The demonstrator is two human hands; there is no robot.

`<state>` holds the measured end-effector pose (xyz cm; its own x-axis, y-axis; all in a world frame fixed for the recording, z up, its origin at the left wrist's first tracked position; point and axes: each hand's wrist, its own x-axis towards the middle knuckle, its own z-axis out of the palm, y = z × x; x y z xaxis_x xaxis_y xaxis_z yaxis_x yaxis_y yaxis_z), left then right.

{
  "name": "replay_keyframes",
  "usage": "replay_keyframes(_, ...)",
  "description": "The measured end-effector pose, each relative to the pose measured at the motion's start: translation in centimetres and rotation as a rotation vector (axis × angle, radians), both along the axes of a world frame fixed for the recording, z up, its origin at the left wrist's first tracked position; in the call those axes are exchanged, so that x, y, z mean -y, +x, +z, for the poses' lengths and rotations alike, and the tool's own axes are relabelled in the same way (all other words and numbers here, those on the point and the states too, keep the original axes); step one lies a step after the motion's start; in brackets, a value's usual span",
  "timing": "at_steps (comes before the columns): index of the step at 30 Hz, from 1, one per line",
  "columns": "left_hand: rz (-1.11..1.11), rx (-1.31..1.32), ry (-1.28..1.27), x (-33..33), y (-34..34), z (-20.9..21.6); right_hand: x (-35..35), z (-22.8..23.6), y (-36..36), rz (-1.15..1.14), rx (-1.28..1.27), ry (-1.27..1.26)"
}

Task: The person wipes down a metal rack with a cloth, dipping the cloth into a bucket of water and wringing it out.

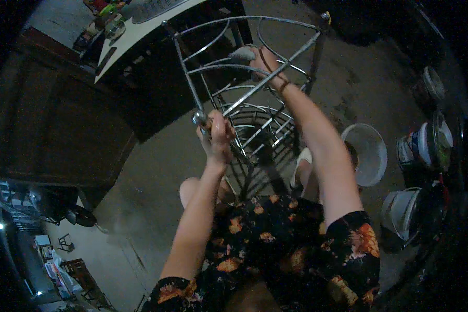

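Observation:
A tall shiny metal tube rack [248, 94] stands before me, with curved rails, straight crossbars and rounded corner caps. Its lower tiers reach down toward the floor between my feet. My left hand [220, 136] is closed around the near left corner of the upper frame, beside a ball-shaped cap. Inside the upper tier, my right hand [265, 61] grips a pale grey cloth [243, 53], which lies close to a curved inner rail; whether it presses on the rail I cannot tell. A straight crossbar passes in front of my right wrist.
To the right sit a translucent white bucket [380, 156], a white pail with a wire handle [399, 213] and a printed tub [413, 145]. A white-topped table [132, 41] is at the upper left, beside a large brown wooden panel [57, 119]. A dark wheeled object [83, 216] stands at the left.

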<state>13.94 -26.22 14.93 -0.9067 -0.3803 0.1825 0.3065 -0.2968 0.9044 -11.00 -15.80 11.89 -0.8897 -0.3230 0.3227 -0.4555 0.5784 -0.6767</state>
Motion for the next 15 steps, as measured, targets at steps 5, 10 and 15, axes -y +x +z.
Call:
replay_keyframes(5, -0.105, 0.04, 0.061, -2.0, -0.8, 1.1, 4.4, -8.0, 1.2, -0.199, -0.271, -0.017)
replay_keyframes(10, 0.089, 0.05, 0.02, -1.6, 0.4, 1.2, 6.1, -4.5, 9.2, 0.118, -0.007, 0.293)
replay_keyframes(15, -0.008, 0.036, 0.01, -0.8, 0.2, 0.3, 3.1, -0.9, 6.6, 0.718, 0.052, 0.2)
